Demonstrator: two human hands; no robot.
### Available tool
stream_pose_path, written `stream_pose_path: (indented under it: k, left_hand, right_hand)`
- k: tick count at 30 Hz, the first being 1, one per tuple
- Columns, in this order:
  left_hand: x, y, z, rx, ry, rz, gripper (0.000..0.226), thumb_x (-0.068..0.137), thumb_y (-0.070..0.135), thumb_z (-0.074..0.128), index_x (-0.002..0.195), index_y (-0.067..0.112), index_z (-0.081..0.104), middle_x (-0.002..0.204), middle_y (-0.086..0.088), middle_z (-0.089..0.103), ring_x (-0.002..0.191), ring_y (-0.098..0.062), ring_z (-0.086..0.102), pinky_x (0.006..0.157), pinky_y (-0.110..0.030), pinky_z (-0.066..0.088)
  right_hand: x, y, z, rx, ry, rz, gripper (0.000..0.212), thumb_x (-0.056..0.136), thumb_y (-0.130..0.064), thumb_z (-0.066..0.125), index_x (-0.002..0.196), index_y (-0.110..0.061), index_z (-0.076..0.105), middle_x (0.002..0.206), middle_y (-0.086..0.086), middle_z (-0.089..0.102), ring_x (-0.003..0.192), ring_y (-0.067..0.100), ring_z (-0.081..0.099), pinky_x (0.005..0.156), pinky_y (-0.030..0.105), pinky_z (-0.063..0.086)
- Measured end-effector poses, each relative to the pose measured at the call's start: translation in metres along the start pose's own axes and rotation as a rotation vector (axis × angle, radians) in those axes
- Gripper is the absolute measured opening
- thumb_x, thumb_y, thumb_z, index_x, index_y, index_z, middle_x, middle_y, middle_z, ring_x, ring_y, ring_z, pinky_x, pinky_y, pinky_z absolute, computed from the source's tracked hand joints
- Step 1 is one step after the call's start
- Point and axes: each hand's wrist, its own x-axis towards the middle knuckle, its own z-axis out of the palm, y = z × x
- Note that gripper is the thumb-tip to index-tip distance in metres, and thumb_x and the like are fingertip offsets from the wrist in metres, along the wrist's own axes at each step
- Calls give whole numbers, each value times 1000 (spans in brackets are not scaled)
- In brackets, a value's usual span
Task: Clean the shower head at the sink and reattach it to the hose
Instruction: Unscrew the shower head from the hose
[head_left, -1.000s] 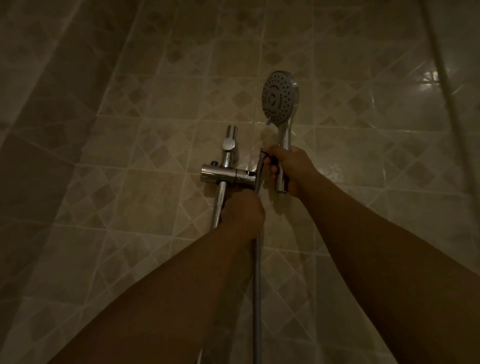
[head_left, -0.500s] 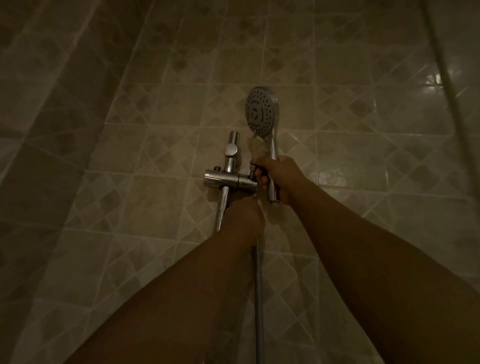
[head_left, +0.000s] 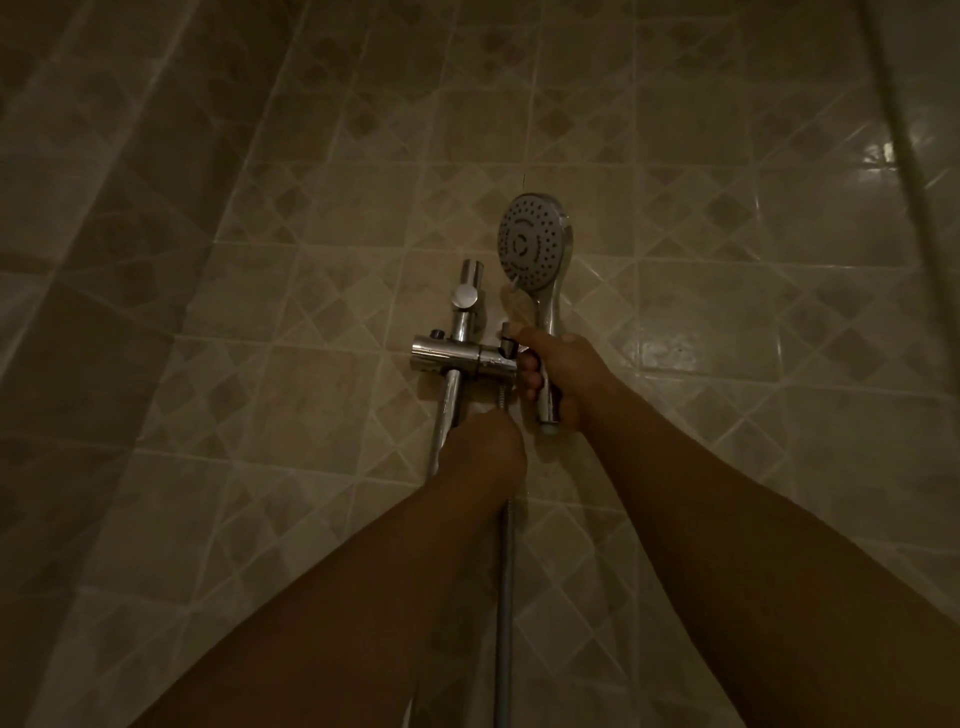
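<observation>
Right hand grip wrapped around shower head handle; left hand around hose.

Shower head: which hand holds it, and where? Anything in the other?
Right hand holds the shower head by its handle, near the lower end. Left hand is closed around the hose just below the slider bracket.

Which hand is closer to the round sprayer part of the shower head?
The right hand. It grips the handle just below the round face of the shower head. The left hand sits lower, around the hose.
</observation>
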Motion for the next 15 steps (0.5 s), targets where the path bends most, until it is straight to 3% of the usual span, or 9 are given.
stream_pose_path:
  k: [4, 11, 15]
  left_hand:
    - [-8, 2, 0, 40, 52, -8, 25, 100, 8, 46, 117, 1, 62, 128, -18, 61, 117, -33, 60, 96, -40, 50]
    - [-25, -6, 11, -4, 77, -68, 21, 100, 18, 50, 108, 8, 66, 115, -13, 66, 105, -30, 65, 76, -33, 45]
    - [-44, -17, 26, -155, 38, -108, 21, 98, 30, 52, 89, 12, 61, 102, -14, 67, 97, -32, 65, 74, -33, 47]
  right_hand:
    - [-11, 8, -6, 63, -11, -16, 25, 88, -28, 71, 82, -10, 55, 51, 0, 47, 39, 11, 40, 39, 23, 37]
    - [-45, 23, -15, 236, -37, 114, 27, 87, -26, 70, 107, -12, 61, 52, -3, 47, 39, 8, 41, 39, 21, 38]
    - [-69, 42, -15, 303, -41, 182, 20, 88, -21, 65, 103, -8, 67, 51, -3, 43, 39, 8, 38, 39, 21, 37]
